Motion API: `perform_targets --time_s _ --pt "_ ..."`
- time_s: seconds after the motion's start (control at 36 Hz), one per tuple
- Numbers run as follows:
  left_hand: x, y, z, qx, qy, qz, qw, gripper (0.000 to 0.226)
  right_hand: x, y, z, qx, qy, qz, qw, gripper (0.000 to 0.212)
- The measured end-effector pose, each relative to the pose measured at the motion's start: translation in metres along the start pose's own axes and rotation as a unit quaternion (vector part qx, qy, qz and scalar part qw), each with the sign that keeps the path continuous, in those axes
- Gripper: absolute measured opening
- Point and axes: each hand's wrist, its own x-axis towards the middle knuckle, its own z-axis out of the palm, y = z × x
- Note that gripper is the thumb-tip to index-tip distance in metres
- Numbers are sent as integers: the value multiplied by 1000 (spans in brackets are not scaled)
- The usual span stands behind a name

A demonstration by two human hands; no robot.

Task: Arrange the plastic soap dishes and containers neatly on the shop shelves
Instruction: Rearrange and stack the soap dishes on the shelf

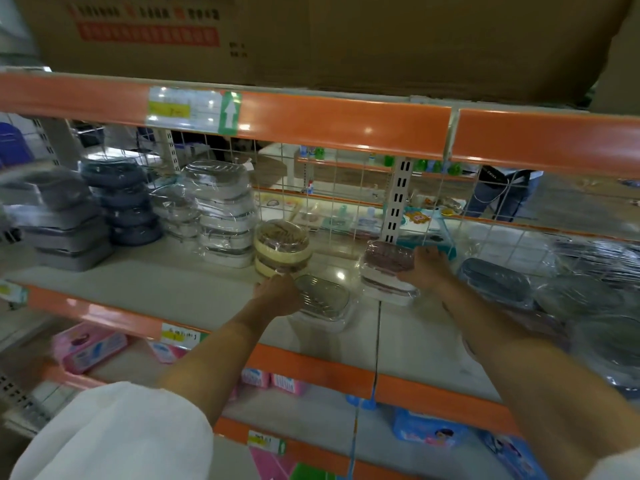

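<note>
A: Status on the shelf?

B: Roughly half done, I'm judging. The left end is looking sorted: grey boxes, dark dishes and white dishes are standing in tidy stacks toward the back. The round cream pair is sitting mid-shelf. The right end is still looking messy: grey wrapped dishes are lying loose and overlapping.

A: Hands?

B: The left hand is gripping the near-left end of a clear dish, fingers curling over its rim. The right hand is gripping a pink-and-white stack from its right side. Both loads are resting on the shelf, centre front.

A: Orientation?

B: The clear dish is lying flat, open side up, long axis running diagonally from back-left to front-right. The stack's long axis is running roughly along the shelf edge.

A: Remaining?

B: Squaring these two, then clearing the right pile.
</note>
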Motion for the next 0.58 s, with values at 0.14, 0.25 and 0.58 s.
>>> perform_targets --time_s 0.14,0.25,0.58 --pt "-5 19 8 -3 -5 38 999 50 -16 -1 -3 -9 25 -20 999 76" --pt "-9 36 13 20 -33 61 997 64 -22 7 -11 -5 41 -26 999 67" --pt "-16 67 19 85 -50 132 986 51 -64 71 -50 -30 54 32 998 53"
